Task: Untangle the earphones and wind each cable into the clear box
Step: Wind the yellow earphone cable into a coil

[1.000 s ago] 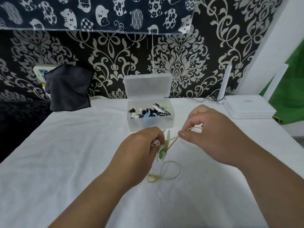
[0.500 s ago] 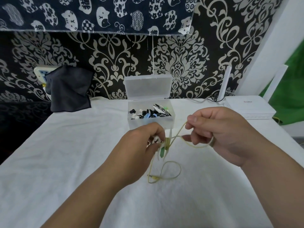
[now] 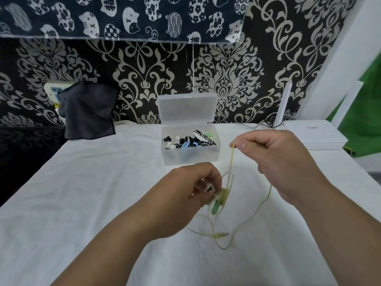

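Earphone cable (image 3: 231,162), yellow-green, is outside the clear box (image 3: 190,155), strung between both hands just above the desk (image 3: 92,193).

- The left hand (image 3: 191,188) has its fingers curled and clamped on a small bundle: white earbud parts and a green tab (image 3: 215,208) with turns of cable round it. It's blurred, so I can't tell exactly which part is pinched.
- The right hand (image 3: 284,162) has thumb and index fingertip together, pinching the cable, with the other fingers loosely curled in. It is raised, higher than the left hand and to its right.
- From the pinch, the cable drops almost straight down to the bundle.
- A second run comes out under the right hand, sags to the desk and loops there. The plug end (image 3: 220,235) lies on the white cover, below the bundle.

The clear box sits mid-desk behind the hands, near the wall, touching neither hand. Its lid (image 3: 186,109) is flipped up and stands upright. Inside are coiled sets in black, white, blue and black-and-white stripe, plus a bit of green at the back right.

Around the desk:
- Back left, a dark cloth (image 3: 88,112) hangs over a wall socket (image 3: 51,89).
- Back right is a white router (image 3: 313,135) with its antenna (image 3: 284,104) upright.
- The wall has black damask wallpaper, with cat-print fabric (image 3: 123,15) along the top.
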